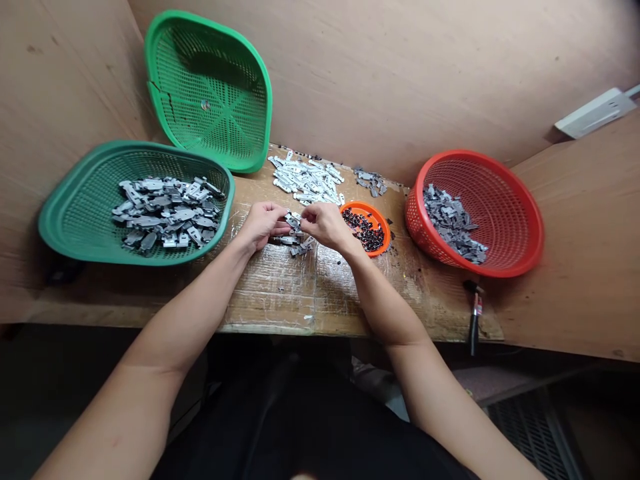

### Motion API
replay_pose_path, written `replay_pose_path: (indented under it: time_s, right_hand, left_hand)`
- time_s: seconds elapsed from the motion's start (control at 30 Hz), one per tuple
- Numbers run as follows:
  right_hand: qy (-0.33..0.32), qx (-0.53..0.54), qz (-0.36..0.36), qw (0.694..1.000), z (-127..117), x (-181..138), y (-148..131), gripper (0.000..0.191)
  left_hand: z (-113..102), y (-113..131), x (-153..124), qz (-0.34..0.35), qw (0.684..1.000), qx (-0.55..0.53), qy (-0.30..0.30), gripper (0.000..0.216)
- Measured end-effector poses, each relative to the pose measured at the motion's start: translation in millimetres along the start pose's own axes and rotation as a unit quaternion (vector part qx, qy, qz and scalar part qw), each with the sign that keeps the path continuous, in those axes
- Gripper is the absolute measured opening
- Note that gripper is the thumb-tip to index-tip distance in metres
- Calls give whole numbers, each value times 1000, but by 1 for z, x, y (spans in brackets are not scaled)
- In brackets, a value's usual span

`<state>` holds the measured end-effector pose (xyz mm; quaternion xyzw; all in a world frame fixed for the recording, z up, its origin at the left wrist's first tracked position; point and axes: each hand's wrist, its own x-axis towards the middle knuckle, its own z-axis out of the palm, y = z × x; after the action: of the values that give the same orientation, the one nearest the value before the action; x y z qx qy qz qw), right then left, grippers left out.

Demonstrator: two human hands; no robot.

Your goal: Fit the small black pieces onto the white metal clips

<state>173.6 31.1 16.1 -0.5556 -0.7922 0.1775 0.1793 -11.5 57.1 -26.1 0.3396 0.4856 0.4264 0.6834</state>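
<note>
Between my two hands is a small metal bracket (293,219), raised just over the bench. My left hand (263,225) pinches it from the left. From the right, the closed fingers of my right hand (324,224) meet it; whether they also hold a tiny part is hidden. A few more metal pieces (301,247) lie right below the hands. Close by my right hand is an orange dish (385,245) with many small dark parts. Beyond the hands a pile of light metal strips (306,177) is spread on the bench.
A dark green basket (75,217) of metal assemblies stands left, with a bright green basket (215,100) leaning behind it. To the right is a red basket (510,200) holding grey plates. A hammer (474,320) lies at the front edge. Grey plates (370,181) lie near the back wall.
</note>
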Motion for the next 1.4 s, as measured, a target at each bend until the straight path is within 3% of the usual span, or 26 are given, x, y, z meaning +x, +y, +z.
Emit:
replay_pose_path:
  time_s: [0.3, 0.6, 0.83, 1.13, 1.4]
  right_hand:
    - [15, -71, 9, 997, 9, 4, -20, 13]
    - [25, -90, 9, 996, 18, 4, -18, 14]
    - [63, -83, -12, 994, 40, -5, -5, 18]
    - [84, -71, -17, 994, 50, -19, 0, 21]
    - [122, -94, -75, 985, 45, -24, 11, 19]
  left_hand:
    - [2, 1, -3, 10, 1000, -5, 1, 22]
    - [6, 3, -7, 17, 1000, 7, 0, 23]
    - [6, 1, -8, 37, 999, 26, 2, 24]
    - [2, -5, -8, 66, 994, 57, -62, 30]
    - [1, -13, -2, 126, 980, 115, -100, 29]
